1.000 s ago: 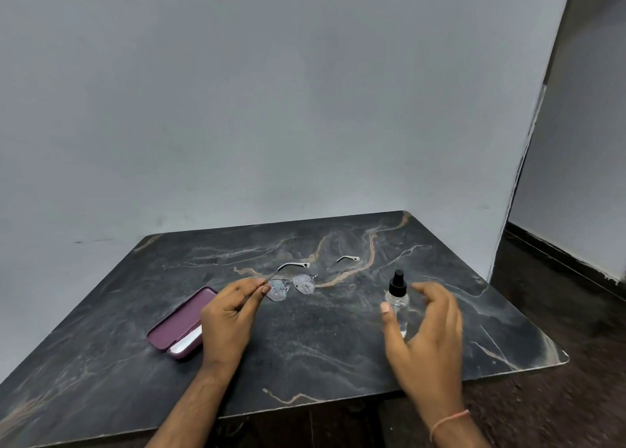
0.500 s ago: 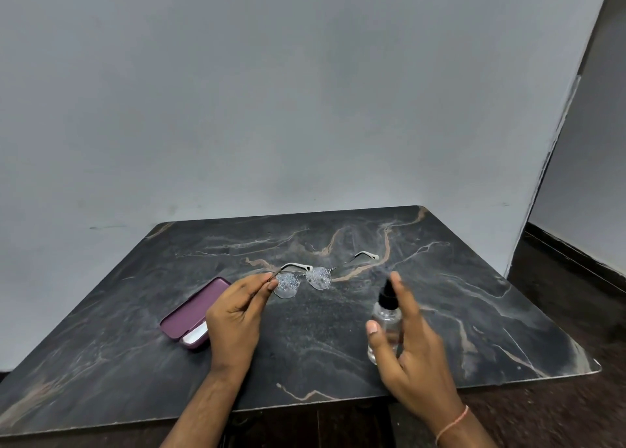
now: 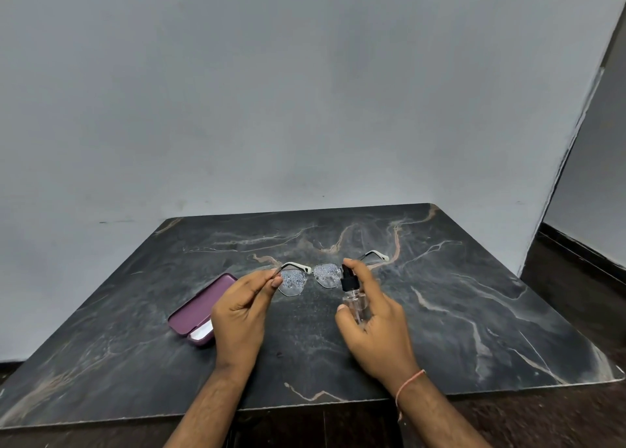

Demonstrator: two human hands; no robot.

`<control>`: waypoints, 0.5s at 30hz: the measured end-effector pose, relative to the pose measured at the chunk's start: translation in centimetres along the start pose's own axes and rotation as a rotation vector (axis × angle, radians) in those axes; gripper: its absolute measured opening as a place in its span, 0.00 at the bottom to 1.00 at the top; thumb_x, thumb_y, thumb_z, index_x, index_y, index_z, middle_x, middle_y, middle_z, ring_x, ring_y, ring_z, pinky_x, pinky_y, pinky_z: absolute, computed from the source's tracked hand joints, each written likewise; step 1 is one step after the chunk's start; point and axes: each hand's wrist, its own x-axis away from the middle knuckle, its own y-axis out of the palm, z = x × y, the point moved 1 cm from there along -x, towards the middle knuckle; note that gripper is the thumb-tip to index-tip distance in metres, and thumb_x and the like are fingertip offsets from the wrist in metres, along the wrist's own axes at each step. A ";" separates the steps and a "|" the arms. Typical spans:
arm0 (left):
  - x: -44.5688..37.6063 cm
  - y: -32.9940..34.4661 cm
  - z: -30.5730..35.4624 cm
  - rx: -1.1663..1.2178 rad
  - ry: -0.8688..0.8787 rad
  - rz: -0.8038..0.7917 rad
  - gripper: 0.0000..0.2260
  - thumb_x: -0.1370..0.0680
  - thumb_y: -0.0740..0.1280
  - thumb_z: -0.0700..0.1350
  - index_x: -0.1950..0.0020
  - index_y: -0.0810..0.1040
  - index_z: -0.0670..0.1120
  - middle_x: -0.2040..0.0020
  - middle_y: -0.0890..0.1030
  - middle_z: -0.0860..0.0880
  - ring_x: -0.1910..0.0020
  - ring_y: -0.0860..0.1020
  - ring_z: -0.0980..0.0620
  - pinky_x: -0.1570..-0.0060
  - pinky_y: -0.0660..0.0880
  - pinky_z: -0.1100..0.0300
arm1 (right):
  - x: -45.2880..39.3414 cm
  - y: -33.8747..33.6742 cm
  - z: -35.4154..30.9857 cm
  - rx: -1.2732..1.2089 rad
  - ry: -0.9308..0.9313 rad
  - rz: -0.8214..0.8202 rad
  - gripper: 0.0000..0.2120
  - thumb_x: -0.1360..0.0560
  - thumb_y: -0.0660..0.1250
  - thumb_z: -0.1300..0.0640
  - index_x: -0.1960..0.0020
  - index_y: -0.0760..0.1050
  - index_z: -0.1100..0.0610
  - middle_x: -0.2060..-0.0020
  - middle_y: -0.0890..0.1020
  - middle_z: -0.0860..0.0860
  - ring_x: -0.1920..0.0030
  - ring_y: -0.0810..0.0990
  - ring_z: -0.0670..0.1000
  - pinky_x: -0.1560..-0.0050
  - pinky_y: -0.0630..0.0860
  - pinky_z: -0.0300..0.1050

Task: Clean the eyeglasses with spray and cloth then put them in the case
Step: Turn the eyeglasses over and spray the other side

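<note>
My left hand (image 3: 242, 307) pinches the left temple of the eyeglasses (image 3: 310, 276), holding them over the middle of the dark marble table (image 3: 474, 295). Both lenses are speckled with droplets. My right hand (image 3: 376, 322) grips a small clear spray bottle (image 3: 354, 300) with a black nozzle, forefinger on top of the nozzle, right next to the right lens. An open maroon eyeglass case (image 3: 200, 308) lies on the table left of my left hand, with something white inside it.
A plain grey wall stands directly behind the table. To the right the table ends at a corner, with dark floor (image 3: 576, 295) beyond. The front edge of the table is near my forearms.
My right hand took hold of the spray bottle, lifted it and brought it left up to the glasses. My left hand kept its pinch on the glasses.
</note>
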 end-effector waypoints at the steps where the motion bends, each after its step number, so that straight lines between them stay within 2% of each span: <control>1: 0.0 0.0 0.0 0.004 -0.001 -0.002 0.09 0.23 0.77 0.44 0.43 0.90 0.48 0.46 0.91 0.54 0.43 0.88 0.53 0.38 0.82 0.59 | 0.0 0.1 0.1 -0.005 0.001 -0.002 0.33 0.24 0.72 0.62 0.25 0.72 0.35 0.70 0.76 0.45 0.70 0.74 0.45 0.67 0.70 0.34; 8: -0.1 0.2 0.1 0.024 0.003 -0.019 0.09 0.23 0.77 0.44 0.44 0.89 0.54 0.46 0.90 0.56 0.44 0.88 0.54 0.37 0.82 0.58 | -0.1 0.4 0.4 -0.044 0.005 -0.025 0.29 0.24 0.74 0.61 0.30 0.75 0.36 0.70 0.79 0.45 0.72 0.74 0.46 0.67 0.71 0.35; 15: 0.1 0.2 0.1 0.034 -0.006 -0.028 0.10 0.23 0.77 0.42 0.44 0.89 0.54 0.47 0.91 0.55 0.44 0.88 0.52 0.37 0.83 0.56 | -0.2 0.3 0.3 -0.022 0.033 0.023 0.34 0.22 0.72 0.61 0.22 0.71 0.36 0.72 0.74 0.44 0.72 0.72 0.45 0.67 0.68 0.31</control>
